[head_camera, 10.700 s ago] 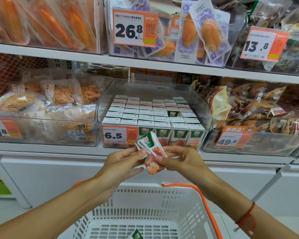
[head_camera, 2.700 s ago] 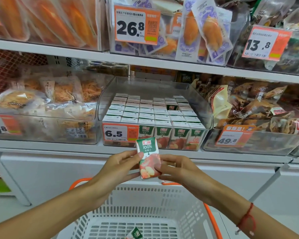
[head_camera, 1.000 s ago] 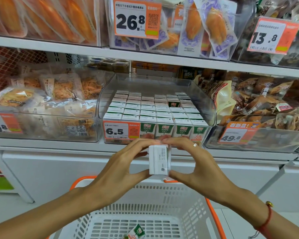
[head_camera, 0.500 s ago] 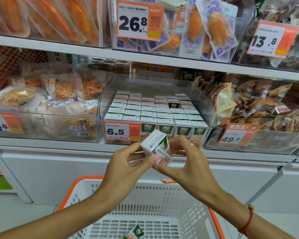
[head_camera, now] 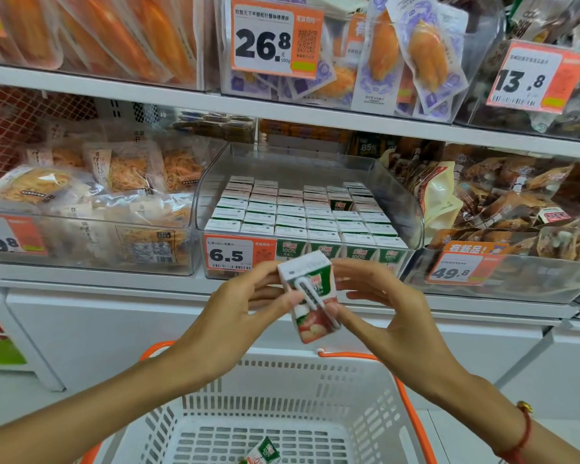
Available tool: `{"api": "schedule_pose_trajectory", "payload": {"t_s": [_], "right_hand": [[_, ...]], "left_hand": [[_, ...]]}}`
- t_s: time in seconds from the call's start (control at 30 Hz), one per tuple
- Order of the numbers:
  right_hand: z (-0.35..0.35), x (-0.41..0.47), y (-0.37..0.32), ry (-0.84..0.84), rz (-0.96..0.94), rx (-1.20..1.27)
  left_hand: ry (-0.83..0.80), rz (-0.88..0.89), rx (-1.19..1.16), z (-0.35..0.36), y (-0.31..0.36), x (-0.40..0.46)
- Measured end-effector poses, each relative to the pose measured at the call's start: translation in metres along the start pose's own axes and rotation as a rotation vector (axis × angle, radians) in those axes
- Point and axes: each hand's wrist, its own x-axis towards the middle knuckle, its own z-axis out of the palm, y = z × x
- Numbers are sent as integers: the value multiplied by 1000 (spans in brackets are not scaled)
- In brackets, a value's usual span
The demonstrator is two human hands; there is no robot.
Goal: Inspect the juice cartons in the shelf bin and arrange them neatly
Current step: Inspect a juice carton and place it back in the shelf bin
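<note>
Both my left hand [head_camera: 235, 316] and right hand [head_camera: 382, 316] pinch one carton [head_camera: 310, 296] at frame centre; fingers hide its sides.

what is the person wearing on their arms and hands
Both forearms are bare, with no sleeves in view and no gloves. The right wrist has a thin red cord bracelet with a small gold bead. The left hand and right hand show no rings.

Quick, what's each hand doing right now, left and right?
Left hand: pinching the juice carton on its left side.
Right hand: pinching the same juice carton, thumb on its front.
</note>
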Motion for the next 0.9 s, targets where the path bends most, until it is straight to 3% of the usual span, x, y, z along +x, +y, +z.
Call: {"api": "schedule_pose_trajectory", "payload": {"t_s": [0.17,0.37,0.57,0.7,0.9], "right_hand": [[-3,-4,3,-217,26,-61],[-3,2,-4,-186,188,161],[6,4,-9,-50,478,405],[4,9,-10,-75,705,458],[3,7,-9,-126,794,464]], "left_hand": [[21,-259,-375,-2,-1,4],[53,-540,-588,-1,-6,6],[-160,-806,-473,-4,-9,5],[-271,-901,-396,-10,-9,7],[-329,-973,-425,-12,-13,6]]}}
